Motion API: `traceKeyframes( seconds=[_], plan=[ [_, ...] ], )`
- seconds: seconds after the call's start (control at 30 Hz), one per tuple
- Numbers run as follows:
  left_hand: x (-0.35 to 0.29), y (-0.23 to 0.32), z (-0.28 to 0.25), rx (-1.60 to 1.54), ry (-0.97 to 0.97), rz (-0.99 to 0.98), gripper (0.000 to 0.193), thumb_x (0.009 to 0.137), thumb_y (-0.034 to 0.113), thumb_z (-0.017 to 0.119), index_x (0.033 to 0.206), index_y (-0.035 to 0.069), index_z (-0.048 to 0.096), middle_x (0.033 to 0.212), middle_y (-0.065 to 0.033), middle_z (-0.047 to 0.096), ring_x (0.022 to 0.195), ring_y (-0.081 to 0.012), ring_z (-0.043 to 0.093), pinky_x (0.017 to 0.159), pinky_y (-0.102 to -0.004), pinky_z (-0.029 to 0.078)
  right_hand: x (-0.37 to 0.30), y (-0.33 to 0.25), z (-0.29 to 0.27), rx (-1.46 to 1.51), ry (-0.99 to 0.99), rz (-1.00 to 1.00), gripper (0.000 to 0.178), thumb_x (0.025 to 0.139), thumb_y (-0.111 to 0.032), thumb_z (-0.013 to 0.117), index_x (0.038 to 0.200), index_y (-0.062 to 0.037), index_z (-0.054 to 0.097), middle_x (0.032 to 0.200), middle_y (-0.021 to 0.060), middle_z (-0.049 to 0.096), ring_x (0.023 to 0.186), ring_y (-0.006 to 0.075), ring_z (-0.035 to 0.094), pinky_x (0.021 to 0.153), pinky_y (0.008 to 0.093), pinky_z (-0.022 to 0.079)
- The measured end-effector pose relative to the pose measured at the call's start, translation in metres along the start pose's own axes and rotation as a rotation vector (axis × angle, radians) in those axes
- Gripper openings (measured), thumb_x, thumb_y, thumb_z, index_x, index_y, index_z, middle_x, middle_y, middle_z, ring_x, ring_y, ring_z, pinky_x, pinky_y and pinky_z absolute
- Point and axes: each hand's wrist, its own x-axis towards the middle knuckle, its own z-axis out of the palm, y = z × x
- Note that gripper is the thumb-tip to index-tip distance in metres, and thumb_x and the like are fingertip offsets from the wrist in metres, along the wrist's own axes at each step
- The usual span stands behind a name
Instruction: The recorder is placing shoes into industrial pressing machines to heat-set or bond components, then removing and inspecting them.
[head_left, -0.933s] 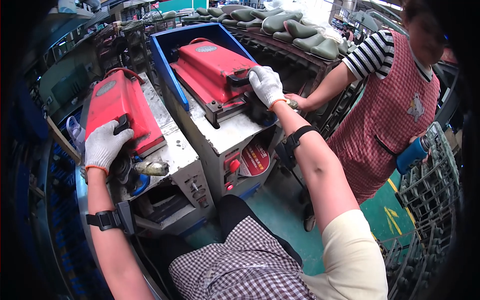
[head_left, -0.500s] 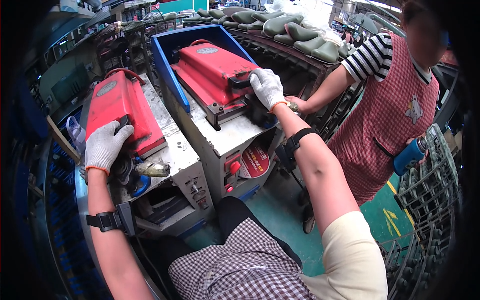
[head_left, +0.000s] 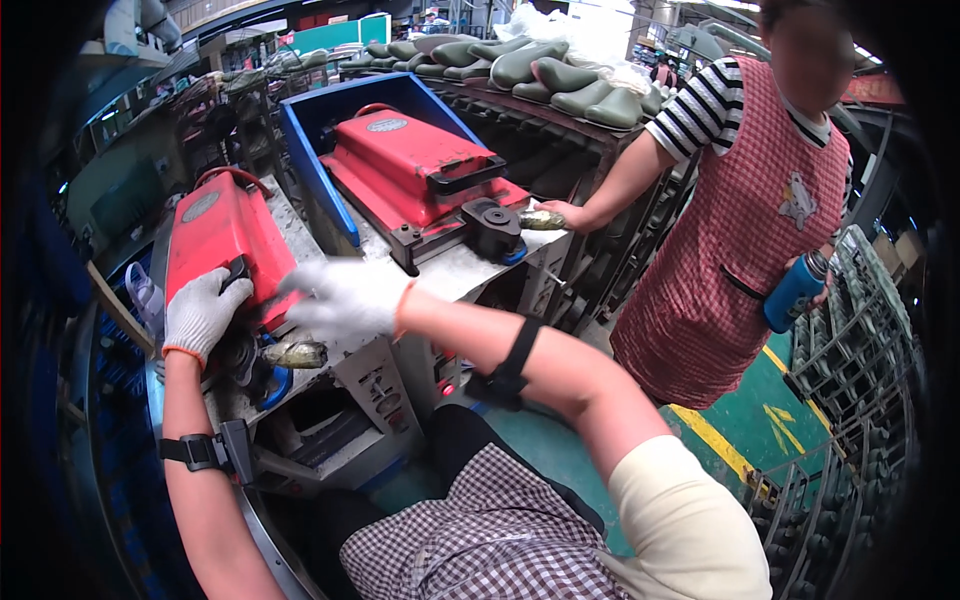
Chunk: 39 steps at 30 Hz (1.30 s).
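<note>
My left hand (head_left: 205, 312), in a white knit glove, is wrapped round the black handle (head_left: 237, 271) of the left red machine cover (head_left: 215, 230). My right hand (head_left: 345, 298), gloved alike and blurred by motion, hangs over the front right corner of that cover with its fingers stretched out and nothing visible in them. Just below it, a tape-wrapped lever grip (head_left: 295, 354) sticks out from the machine's front. The right red cover (head_left: 410, 165) lies down, its black handle (head_left: 468, 177) free of my hands. Another taped grip (head_left: 541, 220) juts from its black clamp knob (head_left: 492, 222).
A co-worker (head_left: 730, 230) stands at the right, one hand (head_left: 578, 216) at the right machine's taped grip, the other holding a blue bottle (head_left: 797, 292). Green boot-shaped pieces (head_left: 527, 62) lie on a rack behind. A blue frame (head_left: 310, 165) surrounds the right machine. Wire racks (head_left: 850, 370) stand at far right.
My right hand has let go of the right cover's handle and moved left, toward the left machine. My left hand stays on its handle. The view has shifted slightly.
</note>
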Motion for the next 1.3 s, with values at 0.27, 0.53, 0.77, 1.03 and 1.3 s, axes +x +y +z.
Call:
traceKeyframes(
  seconds=[0.27, 0.53, 0.77, 1.03, 1.3],
  plan=[
    [0.002, 0.003, -0.013, -0.039, -0.096, -0.022, 0.049, 0.096, 0.053, 0.061, 0.104, 0.007, 0.077, 0.104, -0.0248, 0.075, 0.103, -0.0441, 0.072, 0.092, -0.0518, 0.054, 0.009, -0.007, 0.077, 0.449, -0.131, 0.036, 0.051, 0.105, -0.031, 0.06, 0.152, -0.0108, 0.061, 0.125, 0.0168, 0.076, 0.108, 0.0276, 0.074, 0.102, 0.0384, 0.056],
    [0.002, -0.003, -0.01, -0.003, -0.065, 0.044, 0.049, 0.097, 0.052, 0.061, 0.104, 0.006, 0.077, 0.103, -0.025, 0.075, 0.101, -0.0437, 0.072, 0.089, -0.0529, 0.053, 0.003, -0.024, 0.064, 0.904, -0.237, 0.248, 0.043, 0.103, -0.017, 0.057, 0.143, -0.0059, 0.068, 0.089, 0.0028, 0.068, 0.07, 0.0096, 0.06, 0.064, 0.0273, 0.052],
    [0.007, -0.005, -0.005, 0.018, -0.033, 0.074, 0.047, 0.097, 0.052, 0.062, 0.101, 0.007, 0.077, 0.097, -0.0237, 0.075, 0.097, -0.0439, 0.072, 0.085, -0.0535, 0.054, -0.009, -0.05, 0.104, 0.73, -0.03, 0.102, 0.035, 0.103, -0.019, 0.053, 0.128, 0.002, 0.068, 0.117, 0.0168, 0.076, 0.119, 0.0295, 0.07, 0.106, 0.0408, 0.053],
    [0.007, -0.003, -0.016, -0.062, -0.145, 0.033, 0.043, 0.094, 0.046, 0.063, 0.108, 0.006, 0.073, 0.105, -0.0265, 0.074, 0.106, -0.0462, 0.07, 0.091, -0.053, 0.052, -0.021, -0.129, 0.177, 0.494, 0.009, 0.162, 0.076, 0.105, -0.032, 0.057, 0.171, -0.0173, 0.021, 0.116, 0.0283, 0.074, 0.097, 0.0475, 0.074, 0.091, 0.0542, 0.059],
    [0.015, 0.006, -0.044, -0.095, -0.02, 0.085, 0.039, 0.084, 0.032, 0.076, 0.113, 0.006, 0.075, 0.104, -0.0223, 0.077, 0.103, -0.0389, 0.075, 0.091, -0.0454, 0.056, -0.033, -0.099, 0.132, 0.57, 0.106, -0.158, 0.032, 0.103, -0.019, 0.059, 0.13, -0.0068, 0.07, 0.119, 0.0184, 0.075, 0.108, 0.0384, 0.073, 0.095, 0.0464, 0.058]
  ],
)
